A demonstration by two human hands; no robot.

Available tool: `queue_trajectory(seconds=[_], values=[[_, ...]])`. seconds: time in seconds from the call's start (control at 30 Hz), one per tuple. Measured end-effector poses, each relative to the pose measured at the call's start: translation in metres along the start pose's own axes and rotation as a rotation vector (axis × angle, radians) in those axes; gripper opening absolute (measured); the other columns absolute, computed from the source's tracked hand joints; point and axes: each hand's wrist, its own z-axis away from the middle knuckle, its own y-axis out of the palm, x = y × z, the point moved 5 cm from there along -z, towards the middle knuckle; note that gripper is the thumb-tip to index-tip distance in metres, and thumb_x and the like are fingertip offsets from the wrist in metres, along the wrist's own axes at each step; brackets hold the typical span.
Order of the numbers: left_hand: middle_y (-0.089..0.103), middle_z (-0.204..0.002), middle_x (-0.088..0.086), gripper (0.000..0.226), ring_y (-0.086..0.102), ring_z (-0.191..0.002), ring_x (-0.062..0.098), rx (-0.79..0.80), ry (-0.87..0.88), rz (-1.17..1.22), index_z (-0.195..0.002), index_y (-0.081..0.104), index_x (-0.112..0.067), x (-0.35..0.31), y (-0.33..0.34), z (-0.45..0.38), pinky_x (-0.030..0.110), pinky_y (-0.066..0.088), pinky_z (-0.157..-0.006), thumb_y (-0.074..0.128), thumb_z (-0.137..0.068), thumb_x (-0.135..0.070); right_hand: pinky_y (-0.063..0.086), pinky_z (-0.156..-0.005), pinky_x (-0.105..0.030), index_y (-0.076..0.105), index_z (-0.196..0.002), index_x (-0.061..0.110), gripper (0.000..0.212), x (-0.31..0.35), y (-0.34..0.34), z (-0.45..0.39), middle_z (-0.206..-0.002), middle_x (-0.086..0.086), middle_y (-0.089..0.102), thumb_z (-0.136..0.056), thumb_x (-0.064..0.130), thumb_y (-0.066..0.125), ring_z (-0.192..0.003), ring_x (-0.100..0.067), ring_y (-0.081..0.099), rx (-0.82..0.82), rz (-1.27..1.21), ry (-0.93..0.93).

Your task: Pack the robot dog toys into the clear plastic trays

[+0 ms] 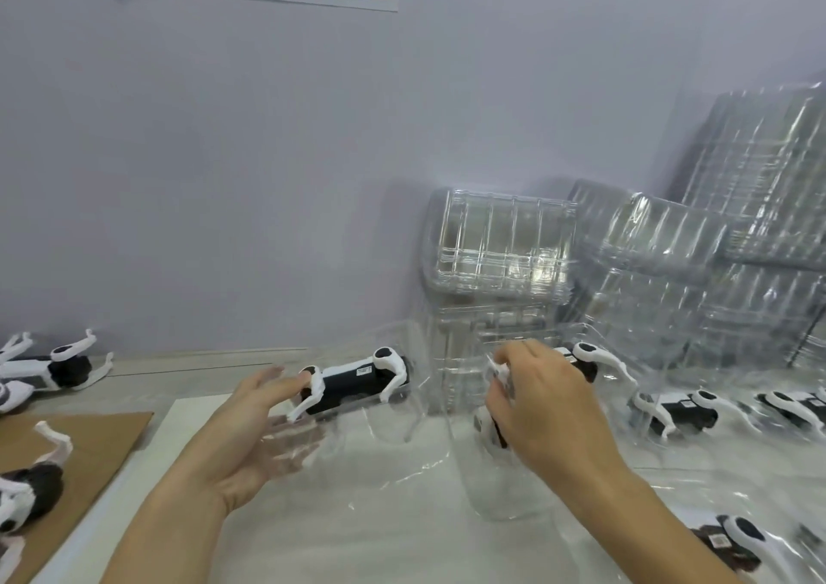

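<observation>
A black-and-white robot dog toy point(357, 382) lies on its back in the far end of a clear plastic tray point(393, 463) on the table. My left hand point(254, 431) is open, palm turned inward, its fingertips close to that toy's near legs. My right hand point(549, 409) grips a second robot dog toy point(494, 422) by its body and holds it over the tray's right side; most of this toy is hidden behind the hand.
Stacks of clear trays point(500, 253) stand against the wall at centre and right point(755, 208). Packed toys in trays lie at right point(679, 409) and lower right point(733, 539). Loose toys sit at far left point(53, 367) and on brown cardboard point(103, 449).
</observation>
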Motion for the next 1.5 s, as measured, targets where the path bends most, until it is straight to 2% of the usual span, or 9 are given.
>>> queue_trajectory(seconds=[0.2,0.43,0.63,0.73,0.93,1.07,1.23,1.37,1.5], values=[[0.060,-0.105,0.019,0.055,0.070,-0.069,0.034,0.030,0.011,-0.043,-0.127,0.053,-0.036,0.007,0.017,-0.004,0.043,0.057,-0.071,0.077,-0.079,-0.024,0.048,-0.068,-0.027,0.067,-0.096,0.014,0.007,-0.013,-0.036,-0.009,-0.082,0.006,0.060,-0.092,0.013,0.063,-0.074,-0.009,0.056,-0.163,-0.130,0.007],[0.061,-0.111,0.019,0.047,0.067,-0.082,0.034,0.040,0.016,-0.109,-0.122,0.054,-0.040,0.015,0.043,-0.001,0.038,0.058,-0.062,0.076,-0.083,-0.026,0.033,-0.059,-0.007,0.070,-0.093,0.012,0.009,-0.053,-0.086,-0.012,-0.071,0.015,0.055,-0.085,0.009,0.073,-0.065,0.006,0.051,-0.305,-0.092,0.039],[0.061,-0.112,0.012,0.050,0.067,-0.085,0.030,0.045,0.049,-0.129,-0.122,0.051,-0.045,0.027,0.079,0.005,0.036,0.055,-0.062,0.078,-0.082,-0.032,0.054,-0.073,-0.040,0.068,-0.102,0.006,0.015,-0.109,-0.061,-0.012,-0.088,-0.007,0.067,-0.089,0.012,0.064,-0.077,-0.023,0.060,-0.063,0.110,0.225],[0.060,-0.111,0.007,0.052,0.065,-0.084,0.027,0.027,0.074,-0.124,-0.125,0.047,-0.045,0.031,0.100,0.010,0.036,0.055,-0.064,0.076,-0.084,-0.032,0.048,-0.075,-0.039,0.063,-0.096,0.009,0.011,-0.114,-0.037,-0.007,-0.089,-0.004,0.064,-0.091,0.017,0.058,-0.083,-0.024,0.056,0.044,0.184,0.252],[0.057,-0.112,-0.004,0.052,0.063,-0.094,0.021,-0.009,0.093,-0.103,-0.125,0.042,-0.046,0.031,0.139,0.014,0.038,0.057,-0.076,0.073,-0.086,-0.030,0.043,-0.084,-0.038,0.058,-0.109,0.021,0.027,-0.125,-0.029,-0.004,-0.096,0.004,0.055,-0.091,0.041,0.056,-0.091,-0.017,0.050,0.074,0.314,0.276],[0.051,-0.107,-0.011,0.058,0.057,-0.090,0.012,0.003,0.081,-0.086,-0.127,0.037,-0.046,0.028,0.169,0.016,0.025,0.053,-0.049,0.072,-0.084,-0.027,0.033,-0.084,-0.037,0.057,-0.115,0.029,0.030,-0.133,-0.037,0.001,-0.097,0.008,0.043,-0.090,0.047,0.054,-0.092,-0.012,0.037,0.064,0.301,0.281],[0.045,-0.099,-0.017,0.072,0.057,-0.091,0.013,0.046,0.080,-0.102,-0.138,0.034,-0.040,0.025,0.196,0.014,0.043,0.058,-0.085,0.073,-0.080,-0.022,0.020,-0.089,-0.033,0.055,-0.125,0.035,0.034,-0.141,-0.036,0.010,-0.103,0.012,0.040,-0.094,0.048,0.050,-0.103,-0.008,0.035,0.103,0.277,0.226],[0.049,-0.118,-0.006,0.075,0.061,-0.109,0.026,0.058,0.045,-0.134,-0.139,0.034,-0.042,0.028,0.195,0.010,0.046,0.056,-0.091,0.075,-0.078,-0.026,0.020,-0.091,-0.036,0.061,-0.125,0.036,0.042,-0.151,-0.045,0.016,-0.108,0.014,0.043,-0.088,0.055,0.054,-0.109,-0.009,0.033,0.076,0.205,0.182],[0.055,-0.123,-0.003,0.067,0.061,-0.106,0.023,0.041,0.048,-0.170,-0.131,0.038,-0.048,0.036,0.184,0.007,0.044,0.057,-0.087,0.076,-0.077,-0.032,0.020,-0.110,-0.048,0.033,-0.141,0.055,0.062,-0.156,-0.043,0.022,-0.143,0.013,0.032,-0.083,0.068,0.048,-0.136,-0.015,0.025,0.190,0.289,0.212]])
